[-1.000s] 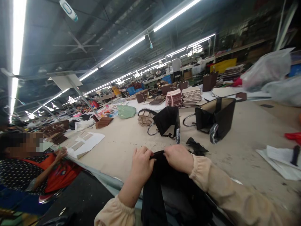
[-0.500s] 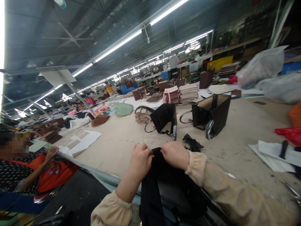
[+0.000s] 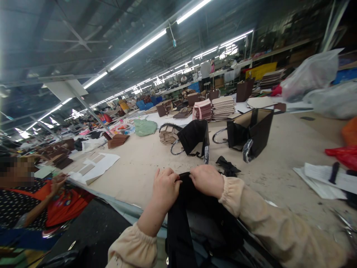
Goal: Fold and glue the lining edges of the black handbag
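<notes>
A black handbag (image 3: 178,227) stands at the table's near edge, its dark inside facing me. My left hand (image 3: 166,188) pinches the bag's far rim, thumb and fingers pressed together on the edge. Close beside it, my right hand (image 3: 208,180) grips the same rim from the right, fingers curled over it. A short stretch of black edge shows between the two hands. Beyond them stand two more black bags: one (image 3: 194,138) with plastic-wrapped handles, and a larger open one (image 3: 258,130) to its right. Some black scraps (image 3: 228,166) lie just past my right hand.
Stacks of brown and beige panels (image 3: 223,108) stand farther back on the table (image 3: 139,160). White paper sheets (image 3: 320,180) and a red plastic bag (image 3: 343,157) lie at right, with scissors (image 3: 344,219) nearer. A co-worker in an orange apron (image 3: 64,206) sits at left.
Both hands keep their hold on the bag's rim, and the gap between them has widened slightly. The view has shifted a little.
</notes>
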A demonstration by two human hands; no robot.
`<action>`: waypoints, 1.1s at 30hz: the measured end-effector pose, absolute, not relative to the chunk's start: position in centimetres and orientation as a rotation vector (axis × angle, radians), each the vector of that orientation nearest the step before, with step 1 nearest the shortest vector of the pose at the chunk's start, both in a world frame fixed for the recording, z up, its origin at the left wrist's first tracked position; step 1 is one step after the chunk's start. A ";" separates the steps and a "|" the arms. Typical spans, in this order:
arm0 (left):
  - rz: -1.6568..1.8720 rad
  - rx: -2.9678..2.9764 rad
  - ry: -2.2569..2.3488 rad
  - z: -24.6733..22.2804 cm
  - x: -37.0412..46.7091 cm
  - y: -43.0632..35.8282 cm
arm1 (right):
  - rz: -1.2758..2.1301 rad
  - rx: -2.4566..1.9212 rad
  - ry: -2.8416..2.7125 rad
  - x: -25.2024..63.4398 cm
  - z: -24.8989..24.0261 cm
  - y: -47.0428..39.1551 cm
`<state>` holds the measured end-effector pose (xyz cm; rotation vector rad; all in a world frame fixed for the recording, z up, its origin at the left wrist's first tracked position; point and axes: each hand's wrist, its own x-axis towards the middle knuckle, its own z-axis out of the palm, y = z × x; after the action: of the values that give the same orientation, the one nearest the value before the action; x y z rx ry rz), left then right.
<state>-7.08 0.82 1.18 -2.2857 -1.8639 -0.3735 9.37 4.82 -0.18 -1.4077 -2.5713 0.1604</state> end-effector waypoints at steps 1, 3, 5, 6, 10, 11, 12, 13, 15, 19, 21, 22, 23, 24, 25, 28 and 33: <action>-0.370 -2.282 -1.866 1.2 -7.0 0.9 | 0.166 -1.409 -2.566 9.4 -0.2 4.8; -0.364 -2.290 -1.873 1.2 -6.9 1.0 | 0.172 -1.406 -2.558 9.3 -0.2 4.8; -0.369 -2.317 -1.871 1.2 -6.9 1.1 | 0.172 -1.403 -2.556 9.4 -0.2 4.8; -0.377 -2.336 -1.864 1.2 -6.9 1.2 | 0.172 -1.405 -2.555 9.4 -0.2 4.8; -0.429 -2.407 -1.818 1.1 -7.4 1.1 | 0.170 -1.418 -2.560 9.4 -0.1 4.8; -0.438 -2.415 -1.811 1.1 -7.5 1.1 | 0.166 -1.419 -2.563 9.4 -0.1 4.7; -0.444 -2.417 -1.806 1.1 -7.6 1.1 | 0.163 -1.418 -2.567 9.4 -0.1 4.8; -0.443 -2.413 -1.802 1.2 -7.7 1.0 | 0.161 -1.416 -2.570 9.4 -0.1 4.8; -0.424 -2.395 -1.794 1.2 -7.7 1.0 | 0.153 -1.409 -2.570 9.4 -0.1 4.8; -0.403 -2.342 -1.781 1.5 -7.6 0.8 | 0.147 -1.394 -2.570 9.4 -0.1 4.7; -0.381 -2.342 -1.766 1.6 -7.5 0.7 | 0.149 -1.388 -2.568 9.4 -0.1 4.7; -0.363 -2.349 -1.753 1.6 -7.5 0.8 | 0.146 -1.383 -2.563 9.4 -0.1 4.7; -0.341 -2.357 -1.742 1.6 -7.5 0.8 | 0.142 -1.378 -2.556 9.4 -0.1 4.7; -0.323 -2.363 -1.732 1.6 -7.5 0.8 | 0.139 -1.374 -2.550 9.4 -0.2 4.7; -0.308 -2.365 -1.724 1.6 -7.5 0.9 | 0.137 -1.374 -2.545 9.4 -0.2 4.7; -0.273 -2.367 -1.709 1.6 -7.4 0.9 | 0.143 -1.380 -2.546 9.4 -0.2 4.8; -0.237 -2.371 -1.706 1.7 -7.4 0.9 | 0.159 -1.395 -2.551 9.4 -0.1 4.7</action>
<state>-7.38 0.87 1.69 -2.3714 -1.7057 -0.2366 9.39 4.71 -0.05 -1.3945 -2.5508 0.1590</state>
